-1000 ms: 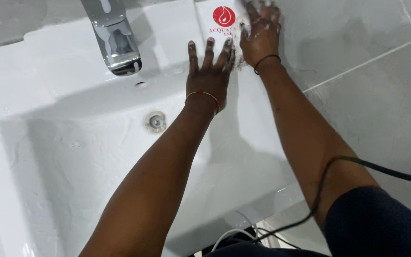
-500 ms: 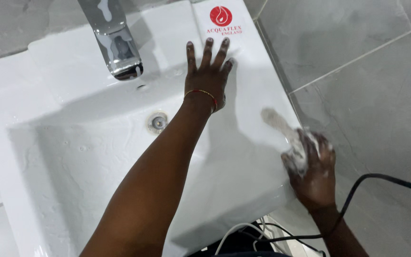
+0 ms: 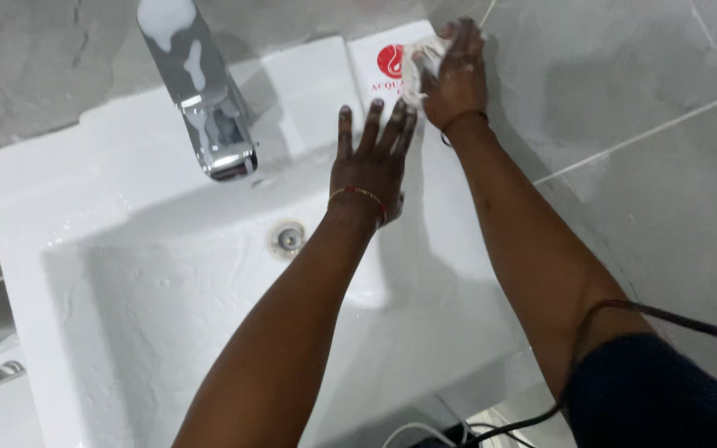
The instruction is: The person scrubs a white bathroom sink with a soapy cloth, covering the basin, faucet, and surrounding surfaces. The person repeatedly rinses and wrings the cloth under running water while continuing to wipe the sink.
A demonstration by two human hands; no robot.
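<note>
My left hand [image 3: 373, 161] lies flat, fingers spread, on the right rim of a white rectangular sink [image 3: 85, 182]; a thin red and gold bracelet circles its wrist. My right hand [image 3: 456, 73] is at the sink's far right corner, shut on a white soapy cloth [image 3: 419, 68] pressed onto the rim beside a round red sticker [image 3: 389, 60]. A thin dark band sits on that wrist. Foam clings to both hands.
A chrome tap [image 3: 201, 91] with foam on top juts over the basin. A round overflow hole [image 3: 290, 239] sits in the wet basin's back wall. Grey tiles [image 3: 649, 149] cover the area right of the sink. A black cable [image 3: 682, 319] crosses my right arm.
My right hand swept with the cloth from the far corner down to the sink's near right edge and is now back at the far corner. My left hand stayed flat on the rim.
</note>
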